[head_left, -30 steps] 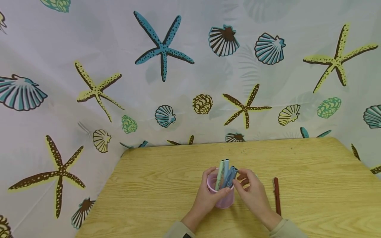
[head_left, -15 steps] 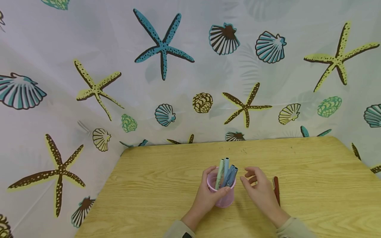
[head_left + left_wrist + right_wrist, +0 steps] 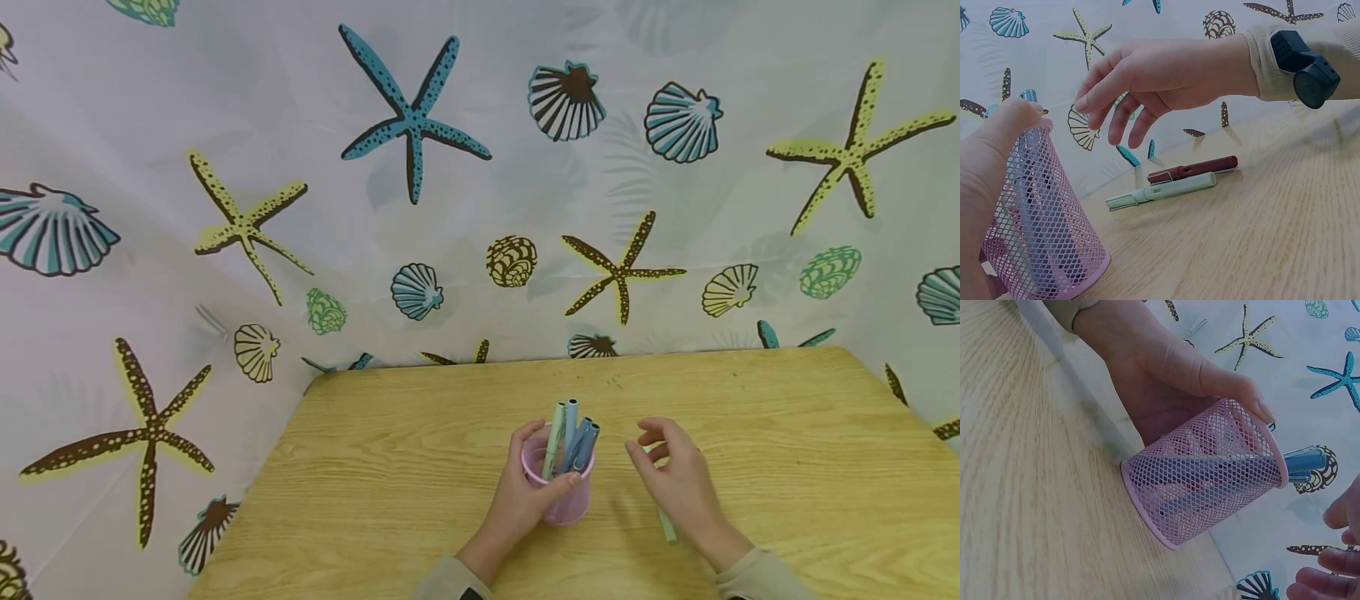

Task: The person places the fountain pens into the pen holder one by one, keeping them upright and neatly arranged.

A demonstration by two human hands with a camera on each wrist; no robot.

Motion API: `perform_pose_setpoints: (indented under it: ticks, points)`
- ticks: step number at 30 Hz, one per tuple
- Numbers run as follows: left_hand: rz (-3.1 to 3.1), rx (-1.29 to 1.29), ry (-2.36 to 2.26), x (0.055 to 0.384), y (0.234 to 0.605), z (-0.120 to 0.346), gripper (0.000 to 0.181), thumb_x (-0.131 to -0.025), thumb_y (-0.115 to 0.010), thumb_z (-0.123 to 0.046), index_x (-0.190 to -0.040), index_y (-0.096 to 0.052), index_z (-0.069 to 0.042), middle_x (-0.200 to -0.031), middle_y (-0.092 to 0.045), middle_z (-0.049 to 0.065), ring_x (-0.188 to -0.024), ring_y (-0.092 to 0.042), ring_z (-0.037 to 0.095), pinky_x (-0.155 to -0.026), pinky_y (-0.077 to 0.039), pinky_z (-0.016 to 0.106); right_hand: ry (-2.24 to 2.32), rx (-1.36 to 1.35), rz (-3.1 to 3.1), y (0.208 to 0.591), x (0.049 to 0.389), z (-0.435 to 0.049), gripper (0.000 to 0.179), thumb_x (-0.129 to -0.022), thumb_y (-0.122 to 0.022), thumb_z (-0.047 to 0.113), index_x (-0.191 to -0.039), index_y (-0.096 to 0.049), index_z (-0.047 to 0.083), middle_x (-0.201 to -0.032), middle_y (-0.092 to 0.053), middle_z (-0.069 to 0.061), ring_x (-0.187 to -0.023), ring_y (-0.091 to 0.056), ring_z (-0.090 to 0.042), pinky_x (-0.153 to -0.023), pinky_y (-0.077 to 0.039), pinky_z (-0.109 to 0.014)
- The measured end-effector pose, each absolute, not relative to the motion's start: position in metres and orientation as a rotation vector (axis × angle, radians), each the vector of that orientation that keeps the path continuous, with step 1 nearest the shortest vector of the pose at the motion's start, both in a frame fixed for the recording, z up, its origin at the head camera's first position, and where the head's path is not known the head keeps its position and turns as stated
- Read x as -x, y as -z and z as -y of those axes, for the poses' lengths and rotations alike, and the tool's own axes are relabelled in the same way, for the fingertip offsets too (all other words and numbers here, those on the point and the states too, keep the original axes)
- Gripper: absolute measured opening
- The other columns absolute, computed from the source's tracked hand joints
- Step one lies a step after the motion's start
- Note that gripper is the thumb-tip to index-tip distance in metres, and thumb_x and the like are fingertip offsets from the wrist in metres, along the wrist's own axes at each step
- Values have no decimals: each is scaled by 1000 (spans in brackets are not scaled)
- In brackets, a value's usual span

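Note:
My left hand [image 3: 517, 502] grips a pink mesh pen cup [image 3: 567, 503], thumb at the near side of its rim and fingers round the far side. Several pens stand tilted in the cup: a pale green pen [image 3: 553, 443], a light blue pen [image 3: 571, 421] and darker blue ones [image 3: 587, 443]. To the right of the cup my right hand [image 3: 684, 485] hovers over the table, fingers loosely bent, holding nothing. Below it lie a light green pen [image 3: 1166, 190] and a dark red pen [image 3: 1194, 169], side by side; in the head view the hand covers most of both.
The wooden table [image 3: 390, 483] runs back to a white cloth [image 3: 480, 192] printed with starfish and shells, which also hangs at both sides. On my right wrist sits a dark camera [image 3: 1310, 72] over the sleeve.
My right hand has left the pens at the cup's rim and moved right, over the pens on the table. It now hides the red pen from the head view. My left hand stays on the cup.

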State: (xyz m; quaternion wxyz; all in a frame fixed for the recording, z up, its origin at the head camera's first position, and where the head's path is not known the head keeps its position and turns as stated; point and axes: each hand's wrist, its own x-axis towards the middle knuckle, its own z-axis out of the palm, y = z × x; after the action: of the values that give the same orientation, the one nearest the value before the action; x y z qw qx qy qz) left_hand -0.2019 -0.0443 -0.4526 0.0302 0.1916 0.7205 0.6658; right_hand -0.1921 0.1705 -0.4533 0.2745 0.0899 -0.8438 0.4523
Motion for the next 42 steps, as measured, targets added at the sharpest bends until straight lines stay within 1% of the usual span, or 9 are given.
perform_pose_setpoints:
  ticks: [4,17,23,28,32,37,42]
  points:
    - [-2221,-576,-2051,201,453,44,76,-80,-74,-20,-140,-27,-18,-130,-43,16,-118,-46,31,-95,-41,45,-1203,-216,2307,453,191,-177,27,-87,-66,14,-111,-57,5,-89,-59,-3,-71,-56,-15,-60,-49,-25]
    - [-2196,-576,-2073,202,454,43,76,-80,-74,-20,-139,-27,-18,-131,-42,16,-119,-45,32,-95,-40,47,-1126,-168,2368,446,188,-201,27,-89,-63,16,-111,-57,0,-89,-59,-8,-70,-57,-17,-55,-47,-25]
    - [-2191,-586,-2068,203,454,43,76,-80,-74,-20,-139,-27,-19,-131,-42,15,-119,-46,31,-95,-40,46,-1126,-109,2392,441,187,-214,30,-90,-62,19,-113,-55,-1,-91,-60,-11,-72,-57,-20,-54,-47,-26]
    - [-2209,-582,-2065,202,454,43,76,-80,-74,-21,-139,-27,-19,-132,-42,15,-119,-45,32,-95,-40,47,-1137,-74,2441,440,188,-224,36,-92,-59,23,-117,-52,-2,-94,-60,-14,-74,-58,-24,-53,-48,-27]
    - [-2216,-571,-2063,202,454,43,76,-80,-74,-21,-140,-27,-19,-132,-42,15,-120,-45,32,-96,-39,47,-1163,-25,2518,440,190,-230,44,-93,-56,32,-120,-50,-2,-96,-60,-15,-76,-59,-25,-56,-48,-30]
    - [-2223,-566,-2058,202,455,43,77,-80,-74,-21,-140,-27,-20,-132,-42,13,-120,-45,30,-97,-39,46,-1202,46,2622,442,191,-236,56,-93,-52,43,-125,-44,-2,-97,-59,-15,-73,-59,-21,-54,-46,-32]
    - [-2234,-571,-2052,203,455,43,76,-79,-74,-21,-140,-27,-20,-132,-42,14,-120,-45,30,-96,-39,46,-1205,103,2698,445,192,-240,65,-93,-50,46,-130,-37,-5,-100,-57,-18,-68,-56,-18,-51,-44,-32]
